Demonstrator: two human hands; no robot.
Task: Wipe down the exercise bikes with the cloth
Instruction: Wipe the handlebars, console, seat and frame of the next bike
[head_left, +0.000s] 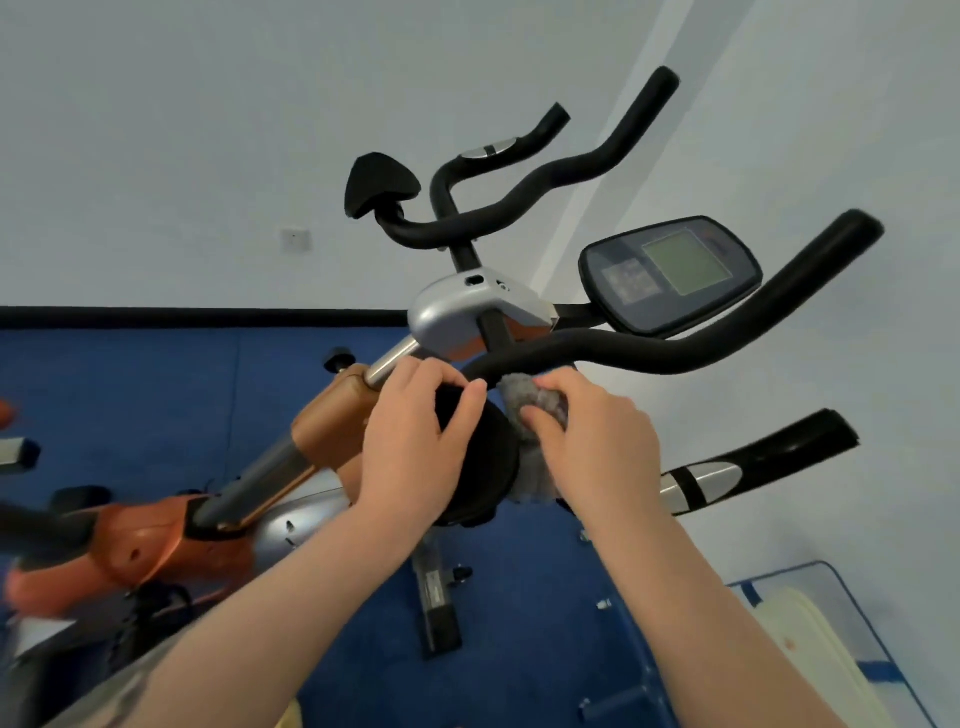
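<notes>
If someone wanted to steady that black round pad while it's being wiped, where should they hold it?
Best by its curved edge, from the left. The black round padded cushion is thick with a rounded rim, so fingers can wrap over it as the left hand does, leaving the right side free for the grey fluffy cloth.
</notes>
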